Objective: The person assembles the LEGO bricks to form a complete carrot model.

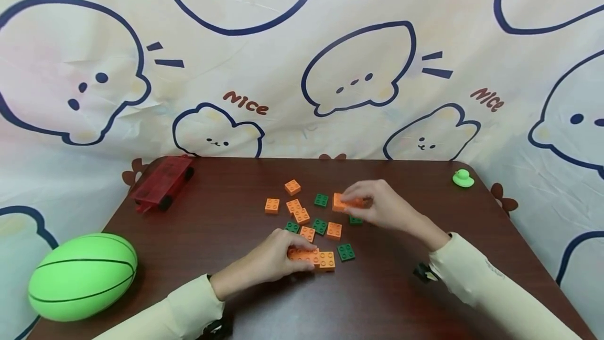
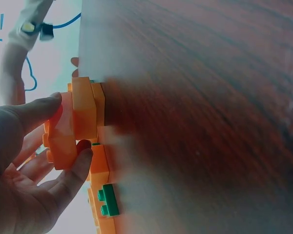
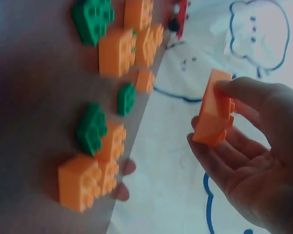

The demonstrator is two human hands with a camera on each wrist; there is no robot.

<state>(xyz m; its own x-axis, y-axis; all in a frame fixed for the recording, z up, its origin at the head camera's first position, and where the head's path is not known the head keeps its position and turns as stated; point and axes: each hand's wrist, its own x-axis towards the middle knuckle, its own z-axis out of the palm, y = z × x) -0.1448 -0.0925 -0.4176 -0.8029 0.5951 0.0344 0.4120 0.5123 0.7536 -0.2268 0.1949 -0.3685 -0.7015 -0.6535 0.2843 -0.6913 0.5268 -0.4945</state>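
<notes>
My left hand [image 1: 273, 257] pinches a long orange building brick [image 1: 302, 257] near the front of the pile. In the left wrist view this brick [image 2: 64, 134] overlaps a second orange brick [image 2: 84, 109], which in the head view [image 1: 327, 261] lies at its right end. Farther back on the right, my right hand [image 1: 384, 206] grips another long orange brick [image 1: 341, 202] between thumb and fingers. The right wrist view shows that brick [image 3: 214, 109] raised above the table, its studs turned toward the palm. A green brick [image 1: 355, 220] peeks out beneath the right hand.
Several loose orange bricks [image 1: 272, 205] and green bricks [image 1: 346, 252] lie between the hands on the dark wooden table [image 1: 226, 188]. At left are a green ball [image 1: 82, 277] and a red toy cart [image 1: 165, 182]. A small green duck [image 1: 463, 178] sits at the back right corner.
</notes>
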